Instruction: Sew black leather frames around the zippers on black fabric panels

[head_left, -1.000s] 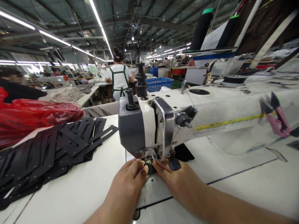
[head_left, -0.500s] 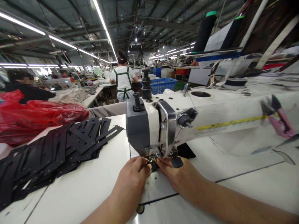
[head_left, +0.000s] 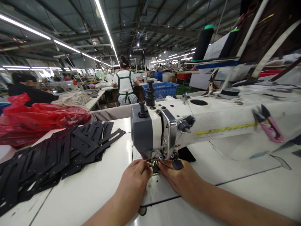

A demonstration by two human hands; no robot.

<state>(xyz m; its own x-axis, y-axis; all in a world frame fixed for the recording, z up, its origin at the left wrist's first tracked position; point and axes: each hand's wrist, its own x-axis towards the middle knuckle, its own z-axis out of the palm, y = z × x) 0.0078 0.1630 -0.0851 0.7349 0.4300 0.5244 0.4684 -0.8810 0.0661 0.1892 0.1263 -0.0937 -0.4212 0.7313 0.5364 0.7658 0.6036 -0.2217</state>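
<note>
A white and grey sewing machine (head_left: 143,133) stands in front of me. Under its needle area lies a small dark piece of material (head_left: 154,169), mostly covered by fingers and machine parts. My left hand (head_left: 134,179) is closed, its thumb and fingertips pinching the left edge of that piece. From the other side, my right hand (head_left: 182,177) presses its bunched fingers on the right edge, partly behind a dark machine lever (head_left: 178,164). Beyond the right hand, a flat black piece (head_left: 187,154) shows on the table; whether it joins the dark material is hidden.
A heap of black slotted strips (head_left: 58,150) lies on the left of the white table (head_left: 94,183), beside a red plastic bag (head_left: 47,114). Pink-handled snips (head_left: 272,128) sit against the machine arm. Further off are a person (head_left: 124,83) and a blue basket (head_left: 162,90).
The camera view has shifted slightly, so the machine and the strips sit a little differently in the picture. Both hands keep their places at the needle area.
</note>
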